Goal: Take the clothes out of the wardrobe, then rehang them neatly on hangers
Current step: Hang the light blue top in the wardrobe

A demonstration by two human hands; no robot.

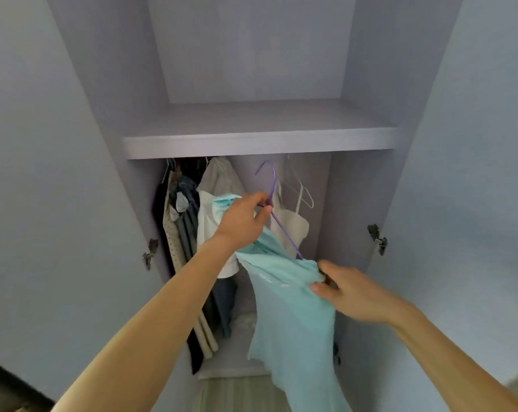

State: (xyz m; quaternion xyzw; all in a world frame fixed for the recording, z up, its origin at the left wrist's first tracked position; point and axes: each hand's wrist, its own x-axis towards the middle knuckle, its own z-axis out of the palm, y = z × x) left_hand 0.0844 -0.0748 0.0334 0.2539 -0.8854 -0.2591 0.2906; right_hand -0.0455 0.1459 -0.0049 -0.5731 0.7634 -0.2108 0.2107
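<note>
A light turquoise garment (293, 316) hangs on a purple hanger (272, 185) in front of the open wardrobe. My left hand (243, 218) grips the hanger at its neck, together with the garment's upper shoulder, and the hook points up toward the shelf. My right hand (347, 289) pinches the garment's lower shoulder where the hanger's arm ends. The hanger is tilted, its right end low. The rest of the garment trails down to the frame's bottom edge.
Inside the wardrobe several dark and beige clothes (183, 233) hang at the left. A white top (290, 230) and an empty white hanger (303, 194) hang at the right. A shelf (260, 141) spans above. Both doors (44, 203) stand open.
</note>
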